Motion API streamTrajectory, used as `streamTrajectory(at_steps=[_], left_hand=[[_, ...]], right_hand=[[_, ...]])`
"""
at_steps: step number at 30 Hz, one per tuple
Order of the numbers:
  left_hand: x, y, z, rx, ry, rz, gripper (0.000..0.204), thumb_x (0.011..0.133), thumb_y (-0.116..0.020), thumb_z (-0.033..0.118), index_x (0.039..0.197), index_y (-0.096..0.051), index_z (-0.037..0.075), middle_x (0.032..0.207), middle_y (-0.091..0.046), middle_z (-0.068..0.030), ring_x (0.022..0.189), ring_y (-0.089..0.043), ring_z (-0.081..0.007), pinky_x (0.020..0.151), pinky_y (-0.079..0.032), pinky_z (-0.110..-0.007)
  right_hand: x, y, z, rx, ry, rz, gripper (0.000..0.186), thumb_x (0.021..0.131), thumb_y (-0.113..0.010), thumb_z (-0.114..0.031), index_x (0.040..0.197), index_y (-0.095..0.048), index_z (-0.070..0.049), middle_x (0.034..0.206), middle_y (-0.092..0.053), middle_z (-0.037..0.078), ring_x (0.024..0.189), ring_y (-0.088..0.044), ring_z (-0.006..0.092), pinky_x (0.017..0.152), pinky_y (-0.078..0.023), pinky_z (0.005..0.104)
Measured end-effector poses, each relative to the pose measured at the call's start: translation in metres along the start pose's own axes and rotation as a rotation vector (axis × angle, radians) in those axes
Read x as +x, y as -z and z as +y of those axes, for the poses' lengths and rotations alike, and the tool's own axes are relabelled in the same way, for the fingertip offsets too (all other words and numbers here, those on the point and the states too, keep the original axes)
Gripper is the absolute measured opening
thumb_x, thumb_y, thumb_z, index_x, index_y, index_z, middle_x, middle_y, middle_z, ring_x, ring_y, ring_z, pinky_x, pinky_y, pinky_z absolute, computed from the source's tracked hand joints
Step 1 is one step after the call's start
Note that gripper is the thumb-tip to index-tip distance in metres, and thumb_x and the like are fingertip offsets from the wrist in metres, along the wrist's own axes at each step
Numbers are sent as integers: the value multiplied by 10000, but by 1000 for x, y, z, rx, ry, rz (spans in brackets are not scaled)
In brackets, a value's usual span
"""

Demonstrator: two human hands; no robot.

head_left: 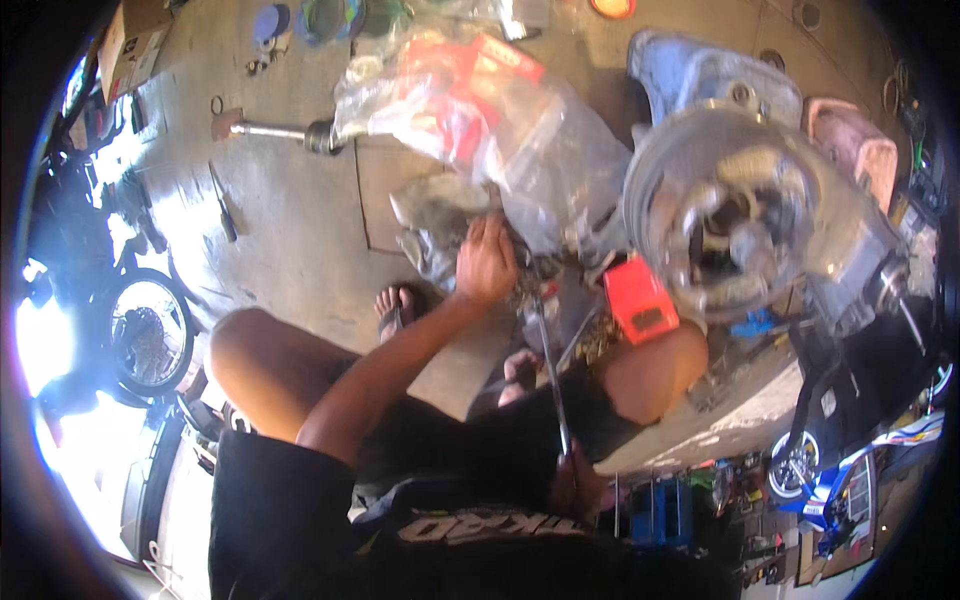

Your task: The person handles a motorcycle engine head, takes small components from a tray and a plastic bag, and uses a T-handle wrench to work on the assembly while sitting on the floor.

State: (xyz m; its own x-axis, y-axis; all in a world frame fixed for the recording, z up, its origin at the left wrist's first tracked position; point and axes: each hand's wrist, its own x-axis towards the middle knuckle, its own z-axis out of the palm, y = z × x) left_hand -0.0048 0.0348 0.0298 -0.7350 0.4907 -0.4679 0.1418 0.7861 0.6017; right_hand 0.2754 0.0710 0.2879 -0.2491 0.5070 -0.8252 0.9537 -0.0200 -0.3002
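My left hand (486, 258) is closed over a metal part beside a dirty grey rag (420, 205); what it grips is hidden. A long chrome bar (550, 355) runs from just below that hand toward my body. My right hand (572, 478), low at center and partly shadowed, is closed on its near end. Beside the bar are a red box (638, 298) and small brass-coloured parts (598, 338). Above my hands lie clear plastic bags with red packets inside (455, 100).
A large metal wheel-hub housing (720, 215) sits right, near blue (675, 65) and pink (860, 150) containers. A shaft (270, 132) and thin tool (221, 205) lie on the left floor. Motorbikes stand left (150, 330) and lower right (825, 495); a cardboard box (125, 50) is top left.
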Motion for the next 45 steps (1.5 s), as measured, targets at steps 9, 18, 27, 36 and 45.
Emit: streamTrajectory(at_steps=[9, 18, 27, 36, 45], left_hand=[[4, 5, 6, 6, -1, -8, 228, 941, -467, 55, 1127, -551, -45, 990, -621, -308, 971, -583, -487, 863, -473, -549], [15, 1, 2, -52, -7, -12, 246, 950, -449, 60, 1139, -550, -59, 1022, -605, -306, 973, -563, -491, 856, -460, -554], [0, -3, 5, -7, -1, 61, 221, 947, -475, 82, 1107, -569, -38, 1024, -638, -285, 1012, -598, -461, 895, -482, -545], [1, -6, -1, 20, 27, 70, 244, 979, -462, 169, 1091, -628, 29, 1016, -661, -275, 969, -639, -465, 872, -509, -542], [2, -7, 0, 63, 59, 40, 277, 985, -458, 210, 1088, -653, 43, 1036, -670, -288, 962, -651, -477, 862, -517, -551]], right_hand=[[3, -2, 2, -22, 77, 78, 326, 819, -829, -406, 863, -742, -95, 689, -571, -41, 642, -542, 9, 548, -467, 168], [10, 9, -11, 8, -22, -46, 301, 895, -718, -317, 1013, -699, -40, 703, -576, -13, 627, -522, 35, 541, -442, 203], [22, 6, -18, 79, 102, -53, 312, 970, -608, -228, 1162, -656, 14, 716, -581, 14, 613, -503, 61, 534, -417, 238], [8, -7, -23, 249, 211, 54, 338, 1031, -534, -170, 1268, -631, 50, 742, -590, 33, 603, -494, 82, 526, -397, 265], [-14, -29, 10, 385, -160, 92, 349, 1009, -602, -187, 1250, -644, 63, 977, -727, 181, 916, -650, 183, 877, -504, 332]])
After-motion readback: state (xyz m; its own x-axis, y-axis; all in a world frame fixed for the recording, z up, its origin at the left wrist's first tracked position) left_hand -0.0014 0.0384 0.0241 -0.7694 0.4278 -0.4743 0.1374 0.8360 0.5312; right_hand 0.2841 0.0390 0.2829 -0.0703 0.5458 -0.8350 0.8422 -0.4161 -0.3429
